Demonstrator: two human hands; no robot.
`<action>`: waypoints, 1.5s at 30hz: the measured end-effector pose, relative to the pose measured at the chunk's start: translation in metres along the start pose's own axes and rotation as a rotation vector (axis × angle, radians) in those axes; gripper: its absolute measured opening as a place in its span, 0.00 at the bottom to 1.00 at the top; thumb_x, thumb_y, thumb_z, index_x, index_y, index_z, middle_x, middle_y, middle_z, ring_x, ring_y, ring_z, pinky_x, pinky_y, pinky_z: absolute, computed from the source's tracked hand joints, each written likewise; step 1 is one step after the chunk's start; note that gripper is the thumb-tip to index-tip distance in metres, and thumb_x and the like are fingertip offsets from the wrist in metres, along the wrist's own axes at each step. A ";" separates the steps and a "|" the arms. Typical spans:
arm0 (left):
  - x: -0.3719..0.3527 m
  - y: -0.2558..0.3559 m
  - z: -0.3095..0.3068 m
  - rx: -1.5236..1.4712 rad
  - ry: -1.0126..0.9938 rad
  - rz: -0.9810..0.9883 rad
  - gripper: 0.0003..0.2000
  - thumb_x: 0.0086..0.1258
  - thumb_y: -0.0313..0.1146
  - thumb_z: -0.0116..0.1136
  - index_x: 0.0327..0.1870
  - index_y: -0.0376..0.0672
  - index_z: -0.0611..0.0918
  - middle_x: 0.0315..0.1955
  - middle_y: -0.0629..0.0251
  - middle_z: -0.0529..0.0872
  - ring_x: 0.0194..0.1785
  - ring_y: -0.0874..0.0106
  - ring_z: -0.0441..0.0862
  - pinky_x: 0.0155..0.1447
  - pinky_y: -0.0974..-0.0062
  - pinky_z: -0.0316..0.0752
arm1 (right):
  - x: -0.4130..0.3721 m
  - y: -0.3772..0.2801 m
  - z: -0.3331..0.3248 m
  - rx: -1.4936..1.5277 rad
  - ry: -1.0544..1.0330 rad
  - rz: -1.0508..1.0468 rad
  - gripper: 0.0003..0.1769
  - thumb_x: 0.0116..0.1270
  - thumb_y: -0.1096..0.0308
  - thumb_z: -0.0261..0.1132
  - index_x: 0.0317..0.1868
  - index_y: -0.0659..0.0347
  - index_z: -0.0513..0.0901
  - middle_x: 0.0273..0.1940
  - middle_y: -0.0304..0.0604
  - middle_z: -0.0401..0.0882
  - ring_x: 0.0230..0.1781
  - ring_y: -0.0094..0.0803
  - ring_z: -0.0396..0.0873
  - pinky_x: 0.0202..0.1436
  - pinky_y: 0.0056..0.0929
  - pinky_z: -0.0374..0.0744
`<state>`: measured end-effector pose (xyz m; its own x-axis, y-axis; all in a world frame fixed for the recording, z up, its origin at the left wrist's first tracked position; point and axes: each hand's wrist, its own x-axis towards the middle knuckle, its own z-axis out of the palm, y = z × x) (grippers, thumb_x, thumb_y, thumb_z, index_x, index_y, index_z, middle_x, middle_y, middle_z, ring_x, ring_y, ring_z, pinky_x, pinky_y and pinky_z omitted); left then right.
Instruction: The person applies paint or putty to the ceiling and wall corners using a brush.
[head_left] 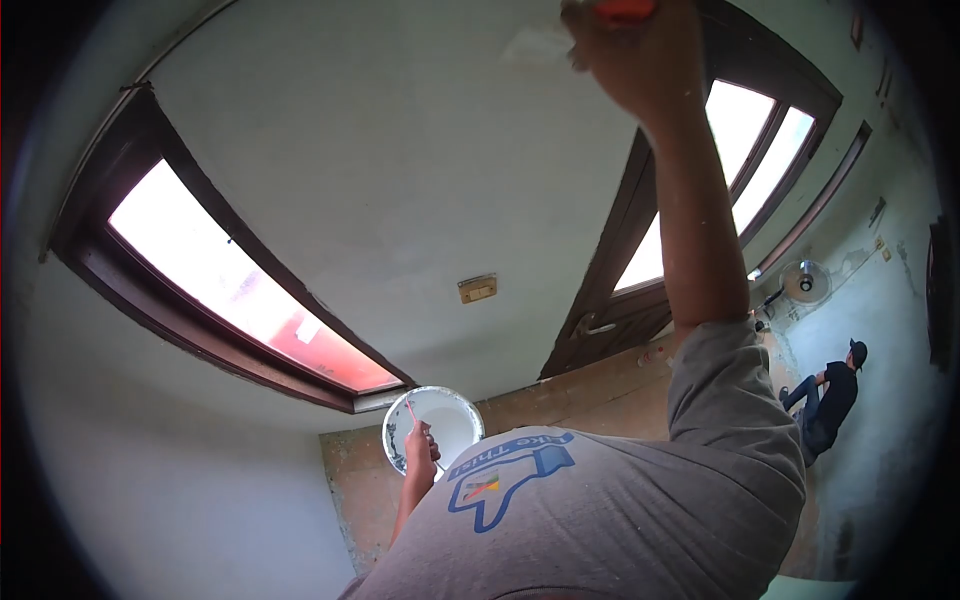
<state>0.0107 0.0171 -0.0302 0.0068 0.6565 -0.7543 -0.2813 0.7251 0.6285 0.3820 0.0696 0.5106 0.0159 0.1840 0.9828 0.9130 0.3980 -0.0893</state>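
Note:
My right hand (640,60) is raised high against the wall, its fingers closed round a tool with an orange-red handle (625,10). A pale, blurred part to the left of the fingers may be the tool's working end; its kind cannot be made out. Low in front of me, my left hand (422,448) is wrapped round the thin handle (410,406) of a round white bucket (460,415). Dark and whitish smears mark the bucket's rim. Its inside looks white.
A dark-framed window (240,270) is on the left, and a dark wooden door (640,240) with glass on the right. Between them, a switch plate (478,289) sits on the pale wall (420,150). Another person (835,400) in dark clothes is at the right. A fan (805,282) stands near them.

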 end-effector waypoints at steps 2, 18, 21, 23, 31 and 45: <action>-0.002 0.001 -0.001 0.005 -0.006 0.008 0.08 0.64 0.37 0.54 0.28 0.51 0.68 0.13 0.80 0.56 0.11 0.82 0.51 0.16 0.78 0.45 | 0.024 -0.015 -0.015 0.133 0.039 -0.019 0.07 0.65 0.80 0.66 0.38 0.64 0.76 0.29 0.39 0.76 0.25 0.24 0.82 0.28 0.25 0.84; -0.006 0.011 0.007 0.077 -0.005 0.025 0.11 0.64 0.34 0.55 0.24 0.52 0.65 0.13 0.78 0.57 0.11 0.81 0.51 0.17 0.76 0.45 | -0.269 0.050 0.103 0.108 0.159 -0.335 0.17 0.51 0.86 0.72 0.22 0.60 0.70 0.33 0.45 0.71 0.24 0.39 0.81 0.19 0.30 0.77; -0.003 0.011 0.008 0.113 0.001 0.023 0.12 0.64 0.34 0.54 0.24 0.52 0.64 0.13 0.78 0.57 0.11 0.81 0.51 0.17 0.76 0.45 | -0.366 0.045 0.092 0.106 -0.062 -0.204 0.11 0.53 0.80 0.72 0.36 0.58 0.83 0.35 0.45 0.72 0.28 0.41 0.82 0.24 0.33 0.81; 0.001 0.007 0.007 0.130 -0.002 0.017 0.11 0.64 0.33 0.54 0.24 0.52 0.65 0.13 0.78 0.57 0.11 0.81 0.51 0.17 0.76 0.45 | -0.412 0.033 0.077 0.100 -0.197 -0.109 0.10 0.54 0.79 0.72 0.33 0.58 0.80 0.35 0.45 0.74 0.30 0.40 0.83 0.28 0.33 0.83; 0.001 0.009 0.013 0.158 -0.023 0.008 0.10 0.64 0.34 0.54 0.25 0.51 0.65 0.13 0.78 0.57 0.11 0.81 0.52 0.17 0.75 0.45 | -0.378 0.035 0.042 0.239 -0.379 0.577 0.11 0.56 0.78 0.67 0.26 0.64 0.70 0.30 0.52 0.73 0.26 0.50 0.75 0.29 0.40 0.74; -0.001 0.008 0.016 0.123 -0.044 -0.006 0.11 0.64 0.36 0.54 0.25 0.52 0.65 0.13 0.78 0.55 0.11 0.80 0.50 0.17 0.75 0.45 | 0.069 0.016 -0.048 0.220 -0.218 0.419 0.11 0.63 0.83 0.65 0.30 0.61 0.71 0.25 0.36 0.73 0.20 0.21 0.80 0.20 0.19 0.81</action>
<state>0.0238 0.0253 -0.0214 0.0511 0.6585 -0.7509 -0.1613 0.7474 0.6445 0.4171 0.0452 0.5846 0.2550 0.5420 0.8007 0.7390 0.4248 -0.5229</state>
